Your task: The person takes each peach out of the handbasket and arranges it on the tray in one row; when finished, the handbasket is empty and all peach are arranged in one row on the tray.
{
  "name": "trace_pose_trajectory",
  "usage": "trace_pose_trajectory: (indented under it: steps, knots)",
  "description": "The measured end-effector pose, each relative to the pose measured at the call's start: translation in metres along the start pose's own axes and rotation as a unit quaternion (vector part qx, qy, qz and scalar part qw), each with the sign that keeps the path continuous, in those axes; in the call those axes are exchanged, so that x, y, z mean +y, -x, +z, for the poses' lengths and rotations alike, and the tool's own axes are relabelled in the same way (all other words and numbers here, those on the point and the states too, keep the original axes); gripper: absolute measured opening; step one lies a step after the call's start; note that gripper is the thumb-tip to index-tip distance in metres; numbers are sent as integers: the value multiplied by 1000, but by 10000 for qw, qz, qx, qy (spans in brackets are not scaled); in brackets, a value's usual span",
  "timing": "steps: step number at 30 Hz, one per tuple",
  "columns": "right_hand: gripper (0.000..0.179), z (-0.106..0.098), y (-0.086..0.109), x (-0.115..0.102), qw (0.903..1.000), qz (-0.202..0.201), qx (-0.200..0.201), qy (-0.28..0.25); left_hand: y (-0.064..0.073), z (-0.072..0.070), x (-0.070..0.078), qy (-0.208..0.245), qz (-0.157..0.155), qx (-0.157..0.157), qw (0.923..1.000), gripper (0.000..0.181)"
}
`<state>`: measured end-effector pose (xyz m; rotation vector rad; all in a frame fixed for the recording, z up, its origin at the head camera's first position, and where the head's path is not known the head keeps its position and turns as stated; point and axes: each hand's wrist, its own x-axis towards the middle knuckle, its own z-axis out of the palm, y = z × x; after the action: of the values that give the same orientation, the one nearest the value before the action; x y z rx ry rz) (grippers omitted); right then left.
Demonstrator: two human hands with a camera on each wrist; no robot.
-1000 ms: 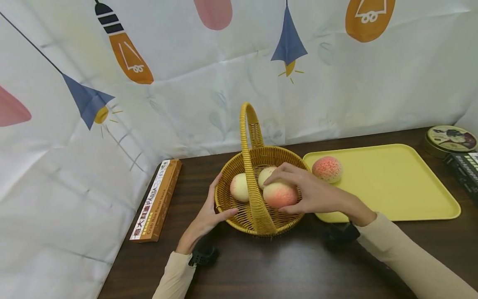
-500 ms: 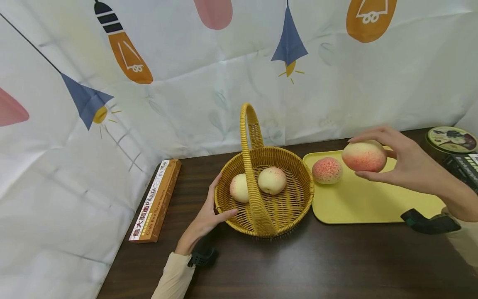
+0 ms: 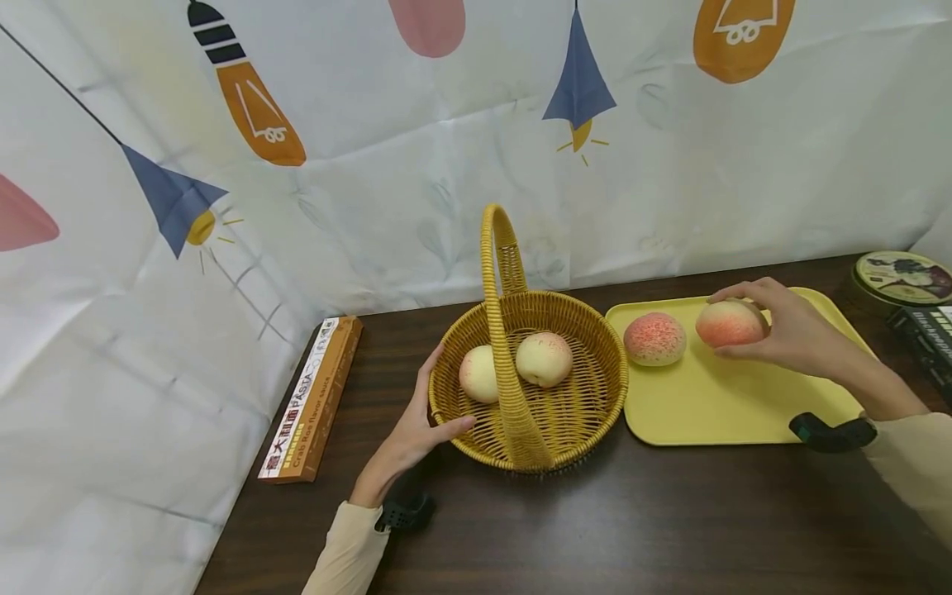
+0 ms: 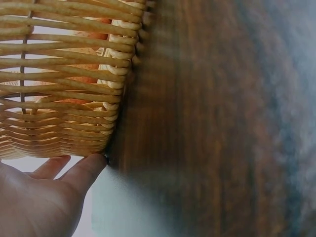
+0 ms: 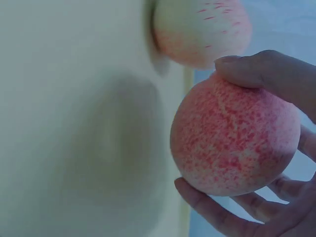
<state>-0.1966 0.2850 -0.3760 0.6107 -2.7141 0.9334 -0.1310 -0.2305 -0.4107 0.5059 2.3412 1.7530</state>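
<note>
The right hand [image 3: 806,335] grasps a peach [image 3: 729,324] between thumb and fingers, a plump round fruit blushing from cream to pink; the right wrist view shows its skin densely speckled with red, and a soft shadow lies on the tray [image 3: 721,413] beneath it, the fruit held just clear of the surface. The tray is smooth, yellow, rectangular with rounded corners and a low lip, and a second peach [image 3: 654,339], stippled red over pale, rests at its left end. The left hand [image 3: 412,430] grips the left rim of the basket [image 3: 608,364], thumb over the edge, fingers against the outer wall. The basket is a round bowl of glossy golden strands, ribbed in close rows, with a tall wrapped handle [image 3: 513,405] arching over it. Inside sit two pale peaches, one [image 3: 478,374] partly behind the handle, the other [image 3: 545,359] just right of it, faintly flecked. Beneath everything spreads the dark, wood-grained table [image 3: 580,529].
</note>
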Motion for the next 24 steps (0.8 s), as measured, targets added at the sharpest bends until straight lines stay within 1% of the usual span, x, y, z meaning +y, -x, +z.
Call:
trace_pose_trajectory:
  steps: [3, 7, 11, 14, 16, 19, 22, 24]
  knots:
    - [59, 6, 0, 4, 9999, 12, -135, 97, 0, 1, 0, 3, 22, 5, 10000, 113]
    - [61, 6, 3, 6, 9994, -9, -203, 274, -2, 1, 0, 3, 54, -23, 10000, 112]
    - [62, 5, 4, 6, 9988, -271, -266, 311, -1, -1, -1, -24, 24, 25, 10000, 111]
    - [62, 6, 3, 6, 9989, -360, -259, 180, 0, -2, -1, -39, 2, 57, 10000, 110]
    - [61, 7, 2, 7, 9993, -247, -278, 12, 0, -2, -1, -44, 1, 33, 10000, 111]
    - [62, 8, 1, 7, 9988, 108, -386, -265, 0, -1, -1, -9, -11, -5, 10000, 111]
    - [64, 8, -2, 5, 9969, 482, -521, -342, -1, 0, 0, 15, -11, 0, 10000, 111]
    - [67, 9, -3, 4, 9956, 651, -593, -316, -1, 0, 0, 30, -17, 10, 10000, 111]
